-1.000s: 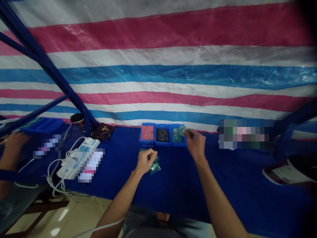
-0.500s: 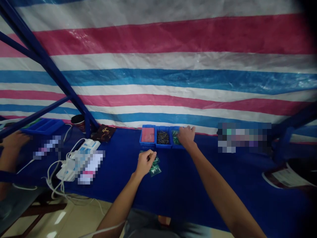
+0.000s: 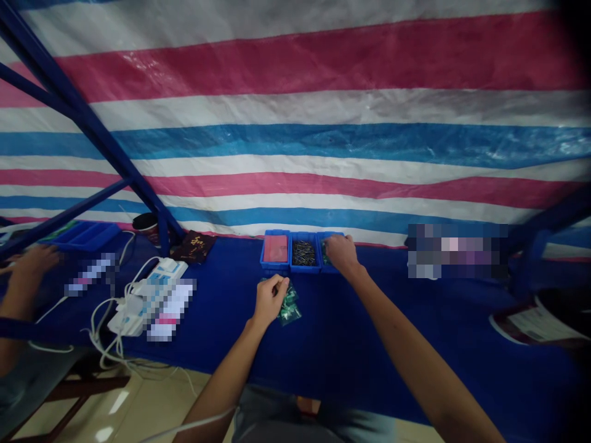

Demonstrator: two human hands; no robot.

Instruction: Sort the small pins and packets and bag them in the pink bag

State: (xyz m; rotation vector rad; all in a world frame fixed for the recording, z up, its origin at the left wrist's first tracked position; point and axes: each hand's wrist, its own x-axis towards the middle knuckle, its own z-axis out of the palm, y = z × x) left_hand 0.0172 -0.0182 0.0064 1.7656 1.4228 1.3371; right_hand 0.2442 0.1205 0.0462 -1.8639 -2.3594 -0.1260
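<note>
My left hand (image 3: 270,301) rests on the blue table with its fingers curled and the thumb closed against them; what is inside, if anything, is hidden. Against its right side lie small shiny clear packets with green contents (image 3: 290,312). My right hand (image 3: 342,253) reaches into the right-hand blue bin (image 3: 327,268), which has green packets in it, and its fingertips are hidden. The middle blue bin (image 3: 305,269) holds many dark screws or nails (image 3: 303,253). In the left bin (image 3: 276,266) lies a stack of pink pieces (image 3: 276,248).
White power strips (image 3: 143,295) with tangled cables lie left, beside a dark brown packet (image 3: 194,247) and a cup (image 3: 146,225). Another person's hand (image 3: 34,271) is near a blue tray (image 3: 85,236) at far left. A labelled round container (image 3: 530,323) stands right. Blue frame bars (image 3: 106,144) cross the left.
My right hand has shifted slightly left and deeper over the right bin, its fingers now pointing down. My left hand stays beside the green packets. The other person's hand has moved a little.
</note>
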